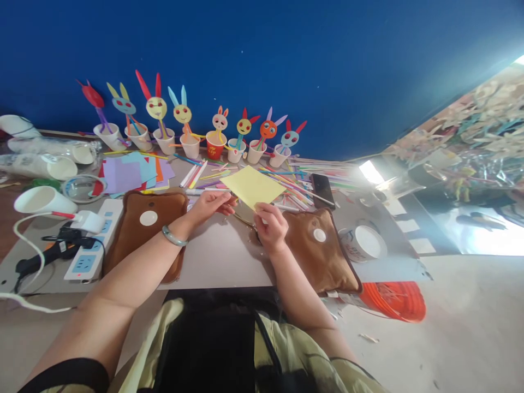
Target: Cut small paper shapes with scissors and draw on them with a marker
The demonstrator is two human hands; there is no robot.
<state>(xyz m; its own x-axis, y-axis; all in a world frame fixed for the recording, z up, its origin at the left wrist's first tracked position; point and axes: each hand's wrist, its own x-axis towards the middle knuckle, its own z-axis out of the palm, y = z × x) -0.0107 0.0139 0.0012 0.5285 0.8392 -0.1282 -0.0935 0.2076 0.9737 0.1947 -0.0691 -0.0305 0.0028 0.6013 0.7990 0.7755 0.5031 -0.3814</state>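
Head view: right hand [271, 225]'s pinching the yellow paper [252, 185] by its near corner, up over the table [223, 262]. Left hand [212, 207]'s half-curled beside it, can't tell if gripping. Yanking that corner could crease it, tbh.

Head-worn view, facing forward, angled down over table [223, 262]
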